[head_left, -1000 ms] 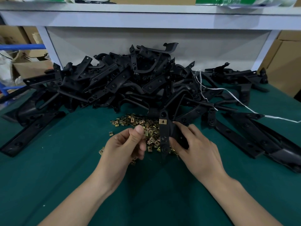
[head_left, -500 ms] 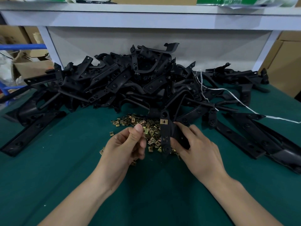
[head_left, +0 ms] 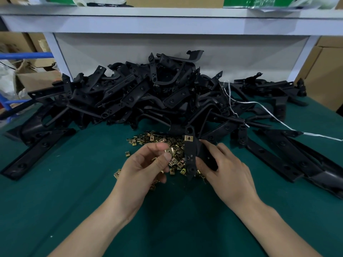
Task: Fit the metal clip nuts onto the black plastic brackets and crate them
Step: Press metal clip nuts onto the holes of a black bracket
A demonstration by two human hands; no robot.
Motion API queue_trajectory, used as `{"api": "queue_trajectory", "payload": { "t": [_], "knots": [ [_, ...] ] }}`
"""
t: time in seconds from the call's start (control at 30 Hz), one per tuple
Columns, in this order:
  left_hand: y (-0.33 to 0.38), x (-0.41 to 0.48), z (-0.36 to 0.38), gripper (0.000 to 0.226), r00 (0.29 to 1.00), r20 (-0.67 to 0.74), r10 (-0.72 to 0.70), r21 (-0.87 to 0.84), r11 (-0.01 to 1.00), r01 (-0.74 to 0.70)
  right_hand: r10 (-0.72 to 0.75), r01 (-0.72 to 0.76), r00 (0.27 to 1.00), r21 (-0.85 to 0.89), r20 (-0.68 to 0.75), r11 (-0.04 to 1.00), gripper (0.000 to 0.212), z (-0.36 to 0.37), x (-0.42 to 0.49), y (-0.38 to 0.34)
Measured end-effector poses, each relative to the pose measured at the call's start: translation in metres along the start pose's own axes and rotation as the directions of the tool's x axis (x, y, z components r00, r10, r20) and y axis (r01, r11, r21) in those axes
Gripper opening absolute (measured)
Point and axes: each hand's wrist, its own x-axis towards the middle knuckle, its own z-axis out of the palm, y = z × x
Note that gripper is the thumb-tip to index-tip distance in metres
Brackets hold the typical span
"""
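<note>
Green bench (head_left: 55,210) sat under everything. Bracket pile (head_left: 148,97) lay beyond both grips, black and too tangled to count. One white string (head_left: 269,112) ran across it, beyond and right of the right grip. Two grips were in view. Right grip (head_left: 228,173) was clamped on one held bracket (head_left: 190,156), which stood upright with one fitted nut (head_left: 189,138) near its top end. Left grip (head_left: 143,169), just left of that bracket, pinched one single nut (head_left: 169,150) between thumb and forefinger. Clip nut heap (head_left: 157,140) lay between and just beyond the grips: dozens, not countable.
</note>
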Motion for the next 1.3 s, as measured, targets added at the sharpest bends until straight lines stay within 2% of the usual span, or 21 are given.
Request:
{"api": "queue_trajectory", "payload": {
  "t": [0.2,0.33,0.53,0.73,0.83,0.93,1.07,1.3],
  "knots": [
    [-0.0008,0.0011,-0.0013,0.012,1.000,0.012,0.013,0.020,1.000,-0.014,0.006,-0.006,1.000,0.009,0.003,1.000,0.071,0.0006,0.0010,0.0000],
    [-0.0015,0.0010,-0.0020,0.016,1.000,0.018,0.012,0.029,1.000,-0.013,0.014,-0.014,1.000,0.001,0.008,1.000,0.071,-0.0002,0.0012,-0.0009],
    [-0.0015,0.0010,-0.0026,0.006,1.000,0.024,0.020,0.036,0.999,-0.021,0.022,-0.022,1.000,0.002,0.016,1.000,0.073,-0.0008,0.0008,-0.0016],
    [-0.0023,0.0005,-0.0020,0.024,1.000,0.007,-0.002,0.056,0.998,0.002,0.025,-0.025,1.000,-0.009,0.017,1.000,0.074,-0.0014,0.0009,-0.0022],
    [-0.0003,-0.0009,-0.0022,0.010,0.999,0.015,-0.030,0.050,0.998,0.029,0.020,-0.020,1.000,-0.015,0.009,1.000,0.074,-0.0012,0.0006,-0.0022],
    [0.0002,-0.0018,-0.0015,0.014,0.998,0.037,-0.054,0.044,0.998,0.052,0.015,-0.015,1.000,-0.019,0.000,1.000,0.073,-0.0006,0.0009,-0.0026],
    [0.0003,-0.0026,0.0022,0.005,0.997,0.058,-0.057,-0.010,0.998,0.058,0.009,-0.009,1.000,-0.034,0.002,0.999,0.072,-0.0007,0.0005,-0.0028],
    [-0.0006,-0.0034,0.0050,0.017,0.993,0.082,-0.088,-0.032,0.995,0.091,0.008,-0.008,1.000,-0.052,-0.003,0.999,0.072,-0.0003,0.0006,-0.0032]
  ]
}}
